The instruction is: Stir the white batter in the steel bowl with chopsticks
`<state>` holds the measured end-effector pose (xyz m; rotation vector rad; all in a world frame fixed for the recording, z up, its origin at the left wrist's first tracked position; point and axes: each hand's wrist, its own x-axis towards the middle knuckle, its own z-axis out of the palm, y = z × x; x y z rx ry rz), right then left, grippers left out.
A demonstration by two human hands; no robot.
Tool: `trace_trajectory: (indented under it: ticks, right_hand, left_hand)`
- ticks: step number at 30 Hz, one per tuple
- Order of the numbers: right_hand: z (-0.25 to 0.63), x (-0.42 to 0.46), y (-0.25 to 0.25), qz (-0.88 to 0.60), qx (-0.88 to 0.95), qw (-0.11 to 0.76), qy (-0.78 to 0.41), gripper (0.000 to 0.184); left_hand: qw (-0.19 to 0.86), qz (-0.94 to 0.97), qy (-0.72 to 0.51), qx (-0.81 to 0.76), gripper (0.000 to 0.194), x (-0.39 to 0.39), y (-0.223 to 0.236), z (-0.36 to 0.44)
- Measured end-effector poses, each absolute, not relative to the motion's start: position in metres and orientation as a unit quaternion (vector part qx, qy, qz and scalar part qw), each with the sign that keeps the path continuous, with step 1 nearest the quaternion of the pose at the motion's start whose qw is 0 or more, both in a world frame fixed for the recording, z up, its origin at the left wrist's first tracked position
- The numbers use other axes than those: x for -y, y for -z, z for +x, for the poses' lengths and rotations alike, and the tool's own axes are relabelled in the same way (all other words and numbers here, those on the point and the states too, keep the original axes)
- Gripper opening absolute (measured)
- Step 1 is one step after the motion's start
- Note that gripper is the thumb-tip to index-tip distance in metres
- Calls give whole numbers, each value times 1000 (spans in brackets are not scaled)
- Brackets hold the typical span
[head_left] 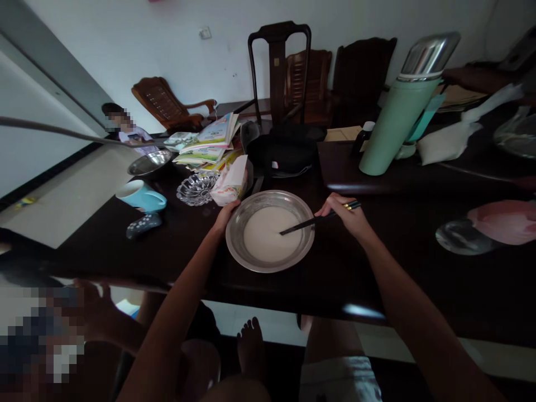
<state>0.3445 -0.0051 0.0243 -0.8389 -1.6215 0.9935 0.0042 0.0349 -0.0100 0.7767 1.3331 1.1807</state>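
A wide metal bowl (237, 239) stands on the dark table, partly filled with a whitish liquid (270, 245). At its upper left rim, my left hand (227, 216) grips the edge; some of its fingers are hidden. My right hand (344, 213) is closed around dark chopsticks (305, 224) with gold bands near the top. They slant down to the left over the bowl's right rim, and their tips are in the liquid. A flowered tissue pack (228, 190) lies just beyond my left hand.
Left on the table (184, 245) are a blue mug (138, 195), a game controller (143, 225), a glass dish (196, 188) and stacked booklets (209, 145). A tall green thermos (396, 120) stands at the back right. One person sits close at lower left, another farther back.
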Motion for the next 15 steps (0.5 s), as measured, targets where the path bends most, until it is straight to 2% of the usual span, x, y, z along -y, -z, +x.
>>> trace_trajectory:
  ticks: [2,5,8,11,15]
  right_hand:
    - [340,8,-24,-330,696,476,-425,43]
    - [336,8,-23,-327,745,435,-384,36]
    - [342,5,-24,-364,721,468,-359,40]
    - [347,5,-26,-376,671,493,-407,46]
    - [338,9,-25,-340,730,432,-406,42]
  left_hand:
    - [571,325,-502,-563,17,-38,10,6]
    - [567,325,-518,-552,19,-37,14,6]
    - [553,337,-539,-538,23,-32,20,3]
    - [538,355,-552,-529,26,-30,24,0]
    - [521,375,-559,-525,27,-29,26,-1]
